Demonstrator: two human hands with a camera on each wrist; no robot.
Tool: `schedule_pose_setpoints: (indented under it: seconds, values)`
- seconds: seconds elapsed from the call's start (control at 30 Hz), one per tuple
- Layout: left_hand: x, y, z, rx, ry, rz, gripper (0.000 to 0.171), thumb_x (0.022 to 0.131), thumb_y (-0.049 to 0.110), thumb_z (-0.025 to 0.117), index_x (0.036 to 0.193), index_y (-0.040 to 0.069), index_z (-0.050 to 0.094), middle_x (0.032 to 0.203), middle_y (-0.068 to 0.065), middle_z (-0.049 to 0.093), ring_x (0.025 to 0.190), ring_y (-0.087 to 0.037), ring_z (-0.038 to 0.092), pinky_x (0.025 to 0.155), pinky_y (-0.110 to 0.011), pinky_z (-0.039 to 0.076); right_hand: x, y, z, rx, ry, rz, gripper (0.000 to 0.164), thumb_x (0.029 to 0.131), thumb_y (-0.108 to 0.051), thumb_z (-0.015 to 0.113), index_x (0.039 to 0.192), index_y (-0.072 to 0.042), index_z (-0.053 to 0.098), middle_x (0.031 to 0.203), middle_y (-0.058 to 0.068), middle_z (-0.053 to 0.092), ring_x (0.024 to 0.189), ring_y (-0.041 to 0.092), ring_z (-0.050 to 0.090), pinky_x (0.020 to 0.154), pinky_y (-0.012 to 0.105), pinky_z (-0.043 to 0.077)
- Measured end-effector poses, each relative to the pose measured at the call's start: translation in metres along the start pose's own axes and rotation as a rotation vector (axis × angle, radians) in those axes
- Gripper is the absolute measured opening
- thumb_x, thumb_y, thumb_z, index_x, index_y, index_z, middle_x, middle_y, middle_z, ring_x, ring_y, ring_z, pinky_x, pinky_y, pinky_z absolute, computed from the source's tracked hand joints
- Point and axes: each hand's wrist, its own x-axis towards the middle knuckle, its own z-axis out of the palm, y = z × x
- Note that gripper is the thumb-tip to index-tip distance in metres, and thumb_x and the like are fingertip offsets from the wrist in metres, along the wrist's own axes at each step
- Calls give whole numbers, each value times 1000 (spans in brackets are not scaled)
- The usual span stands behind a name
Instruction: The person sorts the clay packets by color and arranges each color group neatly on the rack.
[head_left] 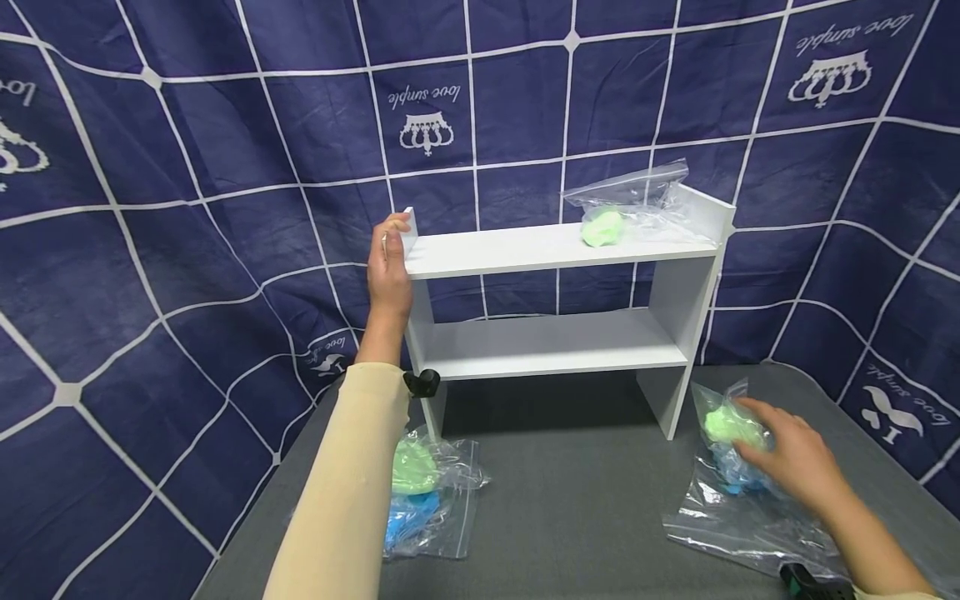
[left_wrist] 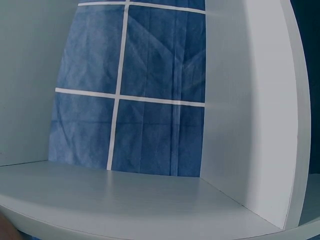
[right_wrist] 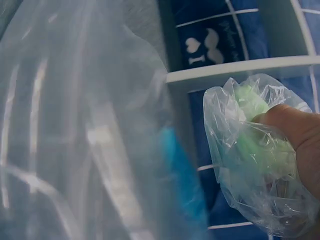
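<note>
Grey tabletop point(head_left: 555, 508): white shelf point(head_left: 555, 342), bag point(head_left: 453, 533); shelf: another bag point(head_left: 645, 212).

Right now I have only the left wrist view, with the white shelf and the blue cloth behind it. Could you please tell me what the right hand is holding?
Observer: The right hand grips a clear bag with a green lump inside it.
Operator: Thank you. And is there something on the top board of the shelf?
Observer: Yes, a second bag lies toward its right end.
Operator: Understood. Where exactly is the left hand?
Observer: It grips the white shelf at its upper left end.
</note>
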Motion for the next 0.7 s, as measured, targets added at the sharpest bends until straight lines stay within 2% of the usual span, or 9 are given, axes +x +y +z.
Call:
schedule_pose_setpoints:
  seconds: [0.2, 0.53, 0.7]
  values:
    - [0, -2, -1, -14, 0, 1, 30, 107, 14, 30, 111, -7, 51, 137, -17, 58, 142, -27, 45, 120, -27, 28, 5, -17, -12, 5, 61, -70, 63, 74, -16, 84, 130, -8, 58, 116, 26, 66, 97, 46, 58, 75, 63, 44]
    - [0, -1, 0, -10, 3, -1, 29, 107, 17, 31, 109, -4, 52, 136, -16, 59, 141, -20, 46, 119, -26, 29, 14, -58, -30, -3, 122, -169, 67, 70, -15, 86, 131, -14, 61, 112, 14, 69, 92, 28, 58, 68, 47, 44]
    - [0, 0, 0, 3, 3, -12, 30, 107, 17, 30, 110, -4, 52, 137, -15, 59, 141, -19, 46, 119, -25, 29, 20, -81, -40, 16, 131, -202, 69, 71, -15, 87, 135, -19, 60, 117, 11, 68, 99, 28, 58, 71, 51, 46]
